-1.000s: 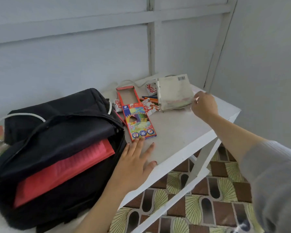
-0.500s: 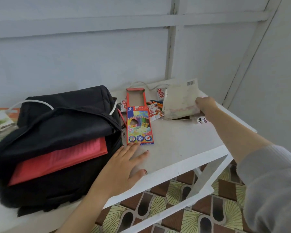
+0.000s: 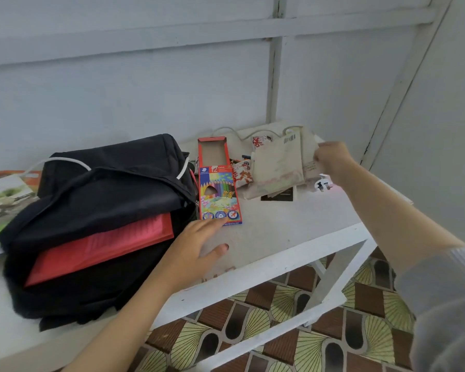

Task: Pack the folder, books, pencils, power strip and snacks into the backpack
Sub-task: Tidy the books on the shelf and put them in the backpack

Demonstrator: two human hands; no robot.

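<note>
Book [image 3: 278, 167], far right corner of bench [image 3: 279, 229]: right hand [image 3: 333, 159] pinches it, evidently for packing. Left hand [image 3: 196, 245] lies flat beside backpack [image 3: 105, 189], likely bracing.

the right arm wears a pale grey knitted sleeve [image 3: 446, 296], finely ribbed near its edge and soft-looking, blurred where it fills the lower right corner of the view. the sleeve ends near the elbow, and from there the forearm is bare down to the right hand [image 3: 333, 159]. the left forearm is bare as far as it shows. on the left hand [image 3: 196, 245] the thumbnail [image 3: 225, 247] carries dark red polish.
</note>
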